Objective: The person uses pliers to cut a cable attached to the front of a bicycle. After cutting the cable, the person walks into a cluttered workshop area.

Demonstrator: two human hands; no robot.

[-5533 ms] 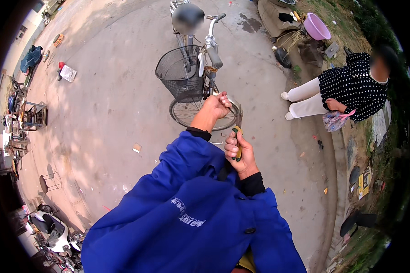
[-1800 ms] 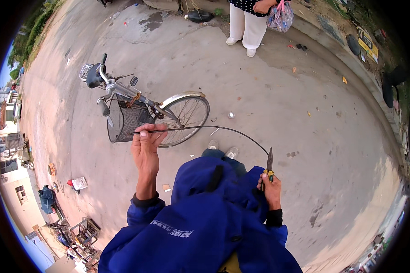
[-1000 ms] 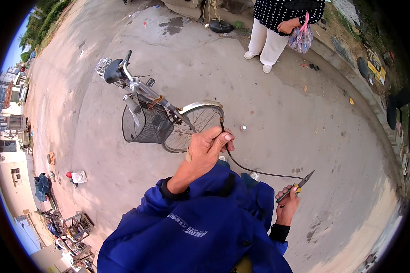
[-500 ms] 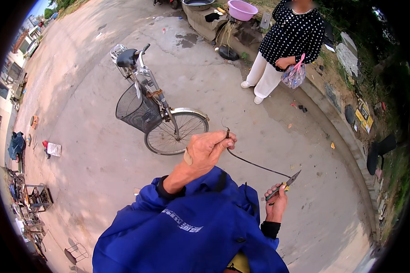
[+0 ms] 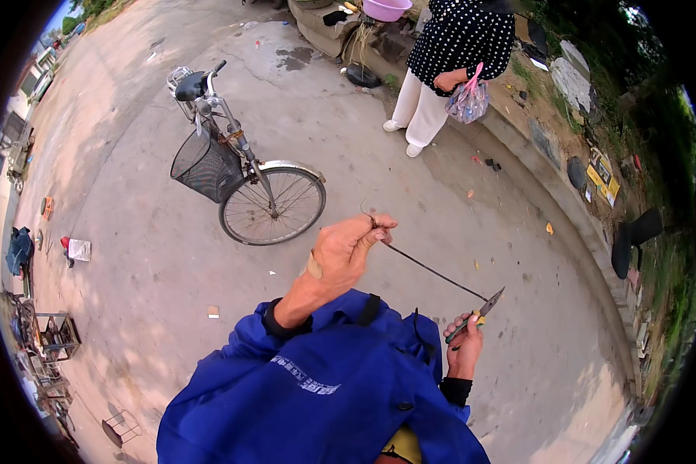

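My left hand, with a tan plaster near its wrist, pinches one end of a thin dark cable. A short curled tail sticks out past its fingertips. The cable runs almost straight down to the right, to the pliers. Green and yellow handles of the pliers lie in my closed right hand, with the dark jaws pointing up and right. The cable meets the jaws near their base; whether they bite on it is too small to tell.
Ahead stands a bicycle with a black mesh basket. A person in a dotted top holds a plastic bag beside the curb. A pink basin is behind; a black chair lies right, a metal rack left.
The cable, which sagged in a curve, is now pulled nearly straight between my hands. My view has turned, so the bicycle and the person sit further left and higher.
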